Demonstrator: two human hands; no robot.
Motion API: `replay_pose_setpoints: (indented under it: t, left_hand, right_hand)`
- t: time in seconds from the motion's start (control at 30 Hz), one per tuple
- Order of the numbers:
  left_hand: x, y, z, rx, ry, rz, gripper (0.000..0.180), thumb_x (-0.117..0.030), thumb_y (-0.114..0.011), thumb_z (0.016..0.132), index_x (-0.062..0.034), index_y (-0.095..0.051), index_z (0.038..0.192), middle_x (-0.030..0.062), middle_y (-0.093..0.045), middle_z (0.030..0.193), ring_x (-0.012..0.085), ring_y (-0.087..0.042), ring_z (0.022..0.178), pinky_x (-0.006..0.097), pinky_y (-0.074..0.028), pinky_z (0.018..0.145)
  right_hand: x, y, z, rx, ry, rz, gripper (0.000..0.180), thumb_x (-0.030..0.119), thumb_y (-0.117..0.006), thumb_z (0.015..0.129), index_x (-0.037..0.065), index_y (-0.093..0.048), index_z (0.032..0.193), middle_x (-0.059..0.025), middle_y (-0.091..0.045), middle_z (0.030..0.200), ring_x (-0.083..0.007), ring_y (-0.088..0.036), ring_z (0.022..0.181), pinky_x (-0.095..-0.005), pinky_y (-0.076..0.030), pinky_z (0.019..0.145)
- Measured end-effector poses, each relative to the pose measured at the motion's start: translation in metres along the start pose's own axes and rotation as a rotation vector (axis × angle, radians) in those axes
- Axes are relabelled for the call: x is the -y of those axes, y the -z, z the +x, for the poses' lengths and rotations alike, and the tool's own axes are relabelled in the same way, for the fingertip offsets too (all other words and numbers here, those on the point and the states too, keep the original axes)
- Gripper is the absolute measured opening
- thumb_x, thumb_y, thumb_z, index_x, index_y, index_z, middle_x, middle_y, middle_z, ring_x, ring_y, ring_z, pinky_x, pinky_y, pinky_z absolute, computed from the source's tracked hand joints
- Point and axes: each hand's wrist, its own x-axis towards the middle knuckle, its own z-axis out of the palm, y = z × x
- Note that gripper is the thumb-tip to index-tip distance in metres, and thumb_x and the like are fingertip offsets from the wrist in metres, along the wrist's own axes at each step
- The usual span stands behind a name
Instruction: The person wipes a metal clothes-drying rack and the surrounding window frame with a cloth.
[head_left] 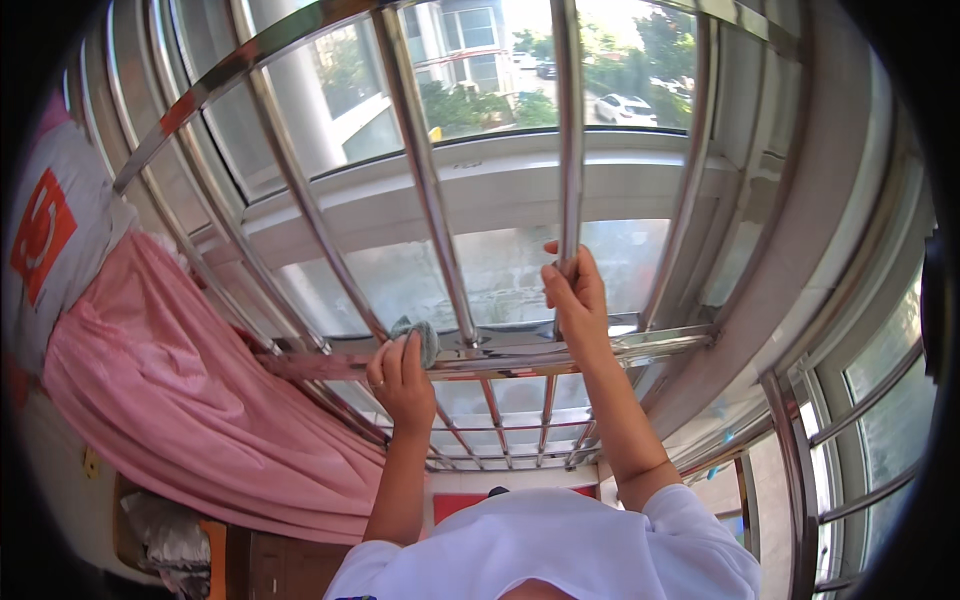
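The head camera looks close at the window bars (420, 170), forearms entering from six o'clock.

Left hand (400, 378) presses a grey cloth (421, 338) on the horizontal rail (640, 345); right hand (574, 298) grips a vertical bar (569, 130).

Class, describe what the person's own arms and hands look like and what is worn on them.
Both forearms are bare. Short white sleeves end near the elbows. The left hand wears a ring on one finger; the right hand shows no ring, glove or watch.
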Motion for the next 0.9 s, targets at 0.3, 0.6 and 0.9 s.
replay_pose_setpoints:
  t: [0.3,0.6,0.9]
  left_hand:
    - [-0.014,0.014,0.017,0.19,-0.068,-0.198,0.046,-0.013,-0.072,0.079,-0.0113,-0.063,0.124,0.0047,-0.057,0.125,0.0261,-0.05,0.113,0.038,-0.041,0.094]
    - [0.114,-0.014,-0.083,-0.183,0.307,-0.001,0.036,0.005,-0.06,0.08,-0.008,-0.058,0.114,0.0139,-0.052,0.115,0.0358,-0.051,0.11,0.046,-0.041,0.093]
    - [0.171,0.017,-0.004,-0.244,0.553,0.124,0.031,0.005,-0.049,0.087,-0.0048,-0.058,0.114,0.0171,-0.056,0.117,0.0362,-0.053,0.105,0.042,-0.042,0.092]
  right_hand:
    - [0.005,-0.004,-0.003,-0.015,0.012,-0.005,0.035,0.012,-0.06,0.094,0.001,-0.053,0.126,0.0026,-0.048,0.08,-0.0051,-0.044,0.069,-0.021,-0.036,0.062]
    - [-0.001,-0.008,-0.004,-0.065,0.052,-0.071,0.041,0.012,-0.061,0.092,0.002,-0.051,0.13,0.002,-0.049,0.081,-0.0048,-0.044,0.068,-0.0194,-0.036,0.062]
    - [-0.006,-0.01,-0.005,-0.087,0.089,-0.081,0.043,0.011,-0.06,0.092,0.0,-0.049,0.132,0.0021,-0.05,0.081,-0.0041,-0.043,0.066,-0.0187,-0.035,0.059]
